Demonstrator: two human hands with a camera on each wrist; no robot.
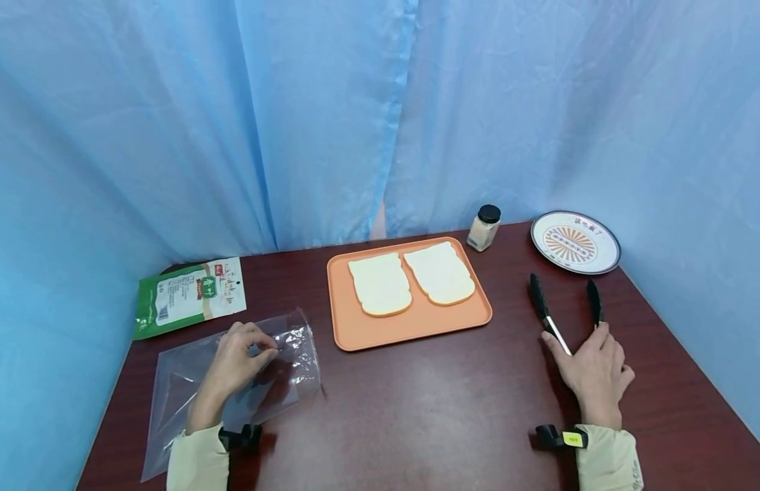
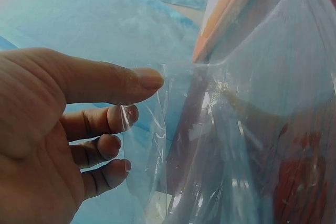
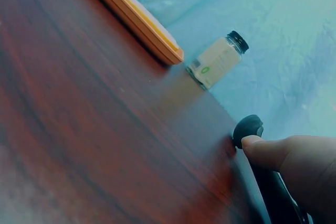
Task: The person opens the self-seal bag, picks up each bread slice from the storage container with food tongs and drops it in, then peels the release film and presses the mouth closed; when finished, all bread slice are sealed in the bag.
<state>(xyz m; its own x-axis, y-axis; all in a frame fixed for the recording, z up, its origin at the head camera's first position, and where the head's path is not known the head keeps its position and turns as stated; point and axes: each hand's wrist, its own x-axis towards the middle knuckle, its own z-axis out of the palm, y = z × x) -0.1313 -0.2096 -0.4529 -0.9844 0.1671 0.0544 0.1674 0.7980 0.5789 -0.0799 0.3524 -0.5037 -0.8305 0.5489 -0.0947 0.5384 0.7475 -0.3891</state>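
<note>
My left hand (image 1: pixel 235 358) pinches the clear plastic bag (image 1: pixel 303 358) between thumb and forefinger, near its right end. In the left wrist view the thumb lies along the edge of the transparent film (image 2: pixel 210 145), with the other fingers loosely bent below. On the right, my right hand (image 1: pixel 595 375) holds a pair of tongs (image 1: pixel 559 336) with black tips and metal arms. The tongs' tips are spread apart and point away from me, toward the plate. In the right wrist view the thumb (image 3: pixel 289 156) presses against a black part of the tongs (image 3: pixel 248 128).
Two bread slices (image 1: pixel 383 285) lie on an orange tray (image 1: pixel 374 337) at the middle back. A black-lidded jar (image 1: pixel 483 228) stands right of it. A patterned plate (image 1: pixel 542 235) sits at the back right, a green-and-white packet (image 1: pixel 190 296) at the left. Blue curtains (image 1: pixel 325 123) surround the table.
</note>
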